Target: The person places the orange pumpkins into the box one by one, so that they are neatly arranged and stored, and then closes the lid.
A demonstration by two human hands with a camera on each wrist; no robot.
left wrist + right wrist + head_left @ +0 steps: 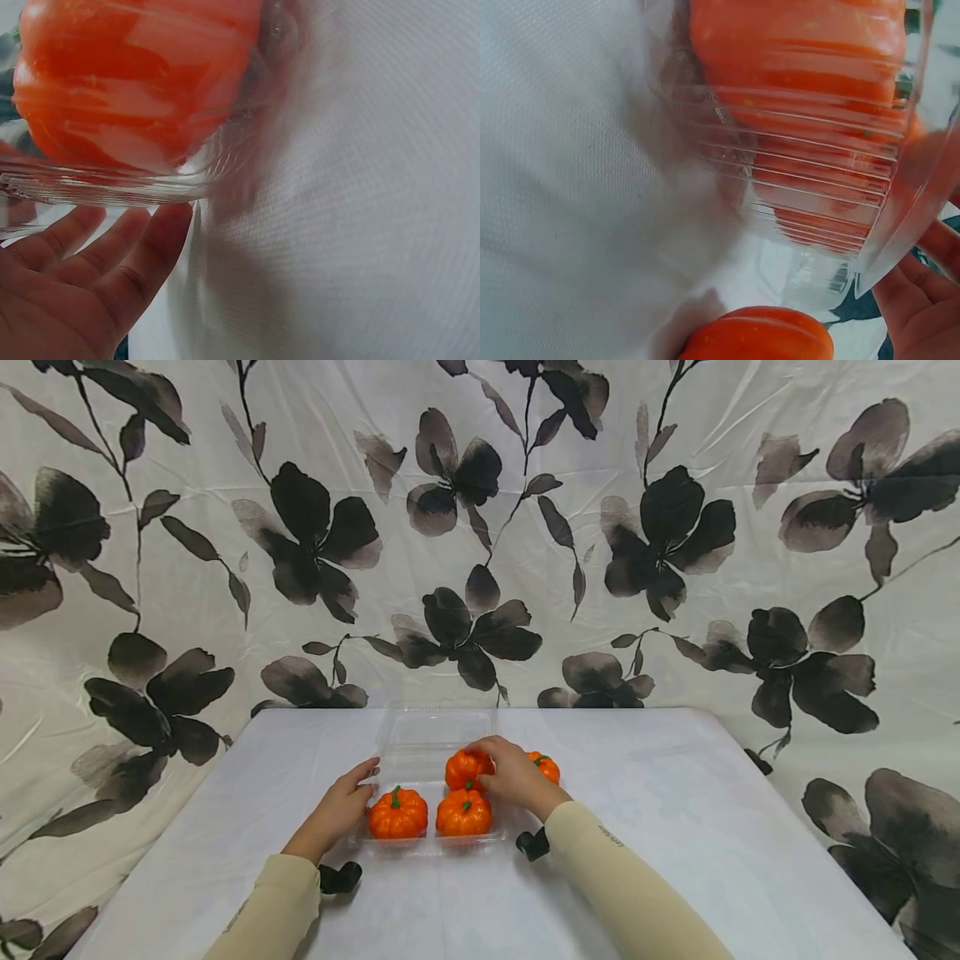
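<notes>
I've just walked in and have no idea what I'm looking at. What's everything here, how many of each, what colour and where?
Front pumpkins: two, orange with green stems, container's front row
Rear pumpkin: one, orange, behind the front-right one, in the right hand's grip
Loose pumpkin: one, orange, on the table right of the container, partly hidden
Container: one, clear, mid-table
Lid: one, clear, open at the container's far side
Table: one, white, below everything
Floral backdrop: off-white with dark flowers, behind the table
Wrist devices: two, black, one at each wrist
Sleeves: two, beige, on the forearms
Left hand: one, at the container's left side
Right hand: one, on the rear pumpkin
</notes>
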